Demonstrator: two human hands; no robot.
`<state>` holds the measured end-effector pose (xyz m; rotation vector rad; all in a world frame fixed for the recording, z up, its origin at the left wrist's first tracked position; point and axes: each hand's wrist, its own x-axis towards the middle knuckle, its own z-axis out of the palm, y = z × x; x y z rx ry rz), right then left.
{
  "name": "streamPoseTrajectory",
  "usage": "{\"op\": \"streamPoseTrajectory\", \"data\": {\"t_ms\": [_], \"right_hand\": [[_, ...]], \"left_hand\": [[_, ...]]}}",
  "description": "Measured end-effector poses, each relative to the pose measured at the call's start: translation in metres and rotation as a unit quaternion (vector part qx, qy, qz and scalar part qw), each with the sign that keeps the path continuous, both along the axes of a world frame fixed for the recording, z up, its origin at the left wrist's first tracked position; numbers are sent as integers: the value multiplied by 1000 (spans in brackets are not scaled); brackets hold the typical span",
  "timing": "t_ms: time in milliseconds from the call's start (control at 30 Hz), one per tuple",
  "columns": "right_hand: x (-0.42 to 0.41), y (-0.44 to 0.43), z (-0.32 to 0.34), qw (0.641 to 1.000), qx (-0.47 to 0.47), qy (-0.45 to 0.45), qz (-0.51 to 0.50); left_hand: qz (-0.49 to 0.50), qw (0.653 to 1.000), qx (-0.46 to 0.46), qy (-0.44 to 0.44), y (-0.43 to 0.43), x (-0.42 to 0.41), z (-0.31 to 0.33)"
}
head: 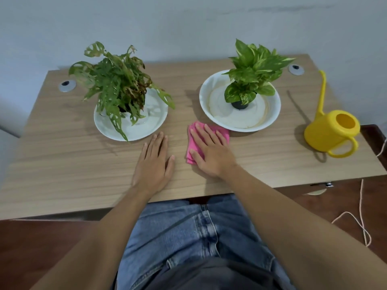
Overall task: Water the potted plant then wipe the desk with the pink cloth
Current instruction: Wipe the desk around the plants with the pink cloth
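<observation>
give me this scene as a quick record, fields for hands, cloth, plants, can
left hand: flat on the desk, palm down, holding nothing
right hand: flat on the pink cloth, pressing it to the desk
pink cloth: folded, just in front of the right plate
left plant: on a white plate
right plant: small dark pot, centre of its plate
watering can: yellow, upright, far right, untouched

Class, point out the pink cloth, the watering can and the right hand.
pink cloth (193,146): head view, left folded part.
watering can (326,133): head view, yellow body.
right hand (211,152): head view, back of hand.
</observation>
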<state>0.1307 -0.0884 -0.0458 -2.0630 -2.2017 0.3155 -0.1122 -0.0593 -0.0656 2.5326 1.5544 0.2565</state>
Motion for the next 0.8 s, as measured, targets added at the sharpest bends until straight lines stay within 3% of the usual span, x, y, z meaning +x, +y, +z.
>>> {"op": "streamPoseTrajectory", "data": {"t_ms": [167,333,533,800], "right_hand": [[-41,-3,2,999,-15,20,39],[12,-48,-3,993,15,1,120],[87,-67,3,998,11,-12,58],[54,-46,-1,998,11,-46,32]], "left_hand": [[2,1000,-6,6,0,0,0],[-5,1000,-13,0,1,-3,-1],[-11,998,-48,-47,-6,-13,2],[0,999,4,-44,-12,-105,1]]}}
